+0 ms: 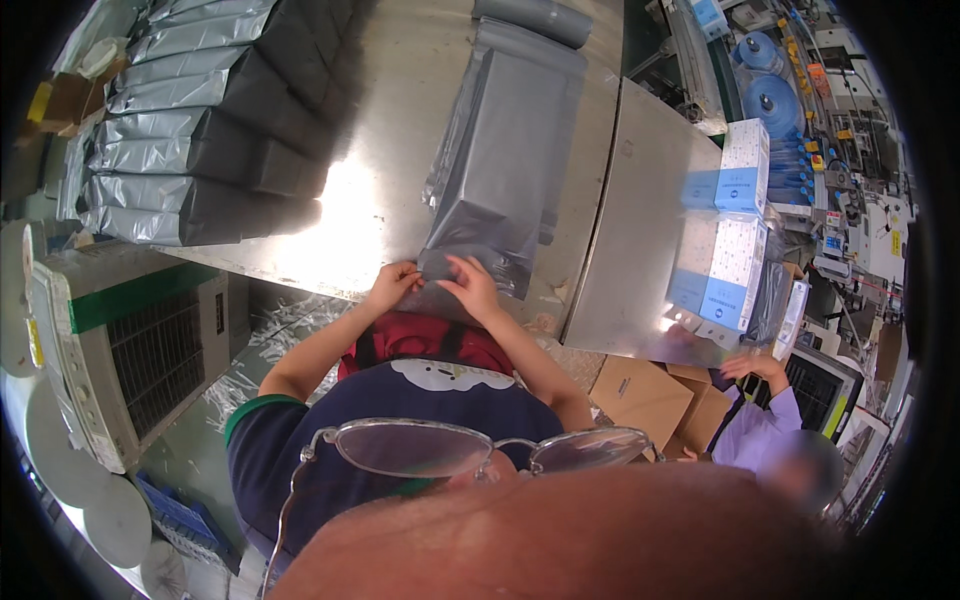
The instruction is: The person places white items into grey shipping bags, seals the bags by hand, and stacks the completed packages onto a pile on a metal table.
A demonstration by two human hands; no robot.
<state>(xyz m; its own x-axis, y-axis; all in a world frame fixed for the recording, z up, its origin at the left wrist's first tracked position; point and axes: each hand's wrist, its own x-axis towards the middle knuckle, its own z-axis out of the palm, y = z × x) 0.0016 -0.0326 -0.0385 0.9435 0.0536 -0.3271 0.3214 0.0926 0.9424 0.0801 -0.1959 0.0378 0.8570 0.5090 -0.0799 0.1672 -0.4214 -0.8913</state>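
A stack of grey plastic mailing bags lies lengthwise on the metal table in front of me, its near end at the table's edge. My left hand is closed in a pinch at the near left corner of the top bag. Beside it, my right hand rests over the bag's near end, fingers curved and apart, and I see nothing gripped in them. Thin, loose grey film spreads around and under the right hand.
Bundles of folded grey bags are piled at the left, and a grey roll lies at the far end. Blue-and-white boxes stand on the right-hand table. Below them are a cardboard box and another person's hand. A vented machine stands left.
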